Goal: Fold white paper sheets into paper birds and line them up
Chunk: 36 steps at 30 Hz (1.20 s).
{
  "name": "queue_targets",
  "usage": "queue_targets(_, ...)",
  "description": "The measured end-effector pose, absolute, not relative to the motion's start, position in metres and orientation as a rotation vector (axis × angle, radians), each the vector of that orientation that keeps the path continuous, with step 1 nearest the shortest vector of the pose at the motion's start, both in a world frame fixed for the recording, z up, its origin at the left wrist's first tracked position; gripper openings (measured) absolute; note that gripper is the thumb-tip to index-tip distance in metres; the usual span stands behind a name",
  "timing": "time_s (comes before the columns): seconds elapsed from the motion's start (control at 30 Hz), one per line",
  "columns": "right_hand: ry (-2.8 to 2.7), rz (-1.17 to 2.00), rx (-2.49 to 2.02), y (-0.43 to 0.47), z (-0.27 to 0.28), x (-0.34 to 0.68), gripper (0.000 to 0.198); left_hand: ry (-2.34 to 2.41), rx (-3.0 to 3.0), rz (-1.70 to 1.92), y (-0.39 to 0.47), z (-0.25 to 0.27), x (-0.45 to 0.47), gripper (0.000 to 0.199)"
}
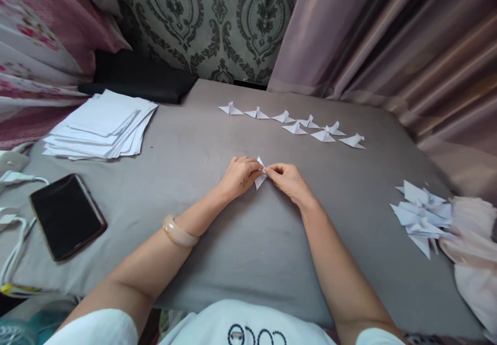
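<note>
A small folded white paper bird [260, 180] is between my two hands, over the middle of the grey cloth surface [233, 241]. My left hand [243, 173] pinches it from the left, with the fingers curled around its side. From the right, my right hand [286, 178] grips its central part between thumb and forefinger. Pointed paper tips stick out above and below the fingers, while the centre of the fold is mostly covered. Beyond my hands, several similar folded paper birds [294, 128] stand in loose rows.
At the far left lies a stack of white paper sheets [101, 127], with a folded black cloth [140, 78] behind it. A phone [68, 215] rests near white cables [17, 246]. On the right, folded paper birds [421, 213] are piled beside pale fabric [471, 262]. Curtains [368, 29] hang behind.
</note>
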State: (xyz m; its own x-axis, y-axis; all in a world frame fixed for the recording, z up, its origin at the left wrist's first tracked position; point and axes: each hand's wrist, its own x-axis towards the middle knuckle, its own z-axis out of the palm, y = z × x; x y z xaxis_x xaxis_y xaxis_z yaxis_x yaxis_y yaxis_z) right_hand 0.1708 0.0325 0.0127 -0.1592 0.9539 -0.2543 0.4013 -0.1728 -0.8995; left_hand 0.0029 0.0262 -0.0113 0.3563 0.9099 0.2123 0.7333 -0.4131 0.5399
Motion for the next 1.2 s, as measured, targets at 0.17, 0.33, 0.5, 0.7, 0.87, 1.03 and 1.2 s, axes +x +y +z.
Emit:
queue_targets(0.17, -1.574, 1.291, -1.570, 0.034, 0.008, 0.174, 0.025, 1.445, 2.203, 0.712, 0.026, -0.007, 0.004, 0.014)
queue_targets(0.33, -1.615, 1.247, -1.571, 0.038, 0.002, 0.178, 0.021, 1.417, 2.180, 0.752, 0.026, -0.005, 0.003, 0.015)
queue_targets(0.5, -1.673, 1.206, -1.560, 0.040, -0.002, 0.180, 0.020, 1.420, 2.179, 0.731, 0.025, -0.004, 0.004, 0.015)
queue_targets(0.7, -1.682, 1.203, -1.519, 0.039, 0.000, 0.181, 0.019, 1.450, 2.163, 0.740, 0.024, -0.002, 0.005, 0.015)
queue_targets(0.87, -1.632, 1.246, -1.522, 0.038, -0.001, 0.180, 0.023, 1.463, 2.138, 0.809, 0.025, -0.003, 0.006, 0.016)
queue_targets(1.03, -1.630, 1.248, -1.540, 0.040, -0.002, 0.180, 0.023, 1.475, 2.096, 0.842, 0.024, -0.001, 0.009, 0.017)
queue_targets(1.2, -1.584, 1.260, -1.513, 0.040, 0.000, 0.180, 0.021, 1.524, 2.048, 0.892, 0.024, -0.001, 0.008, 0.016)
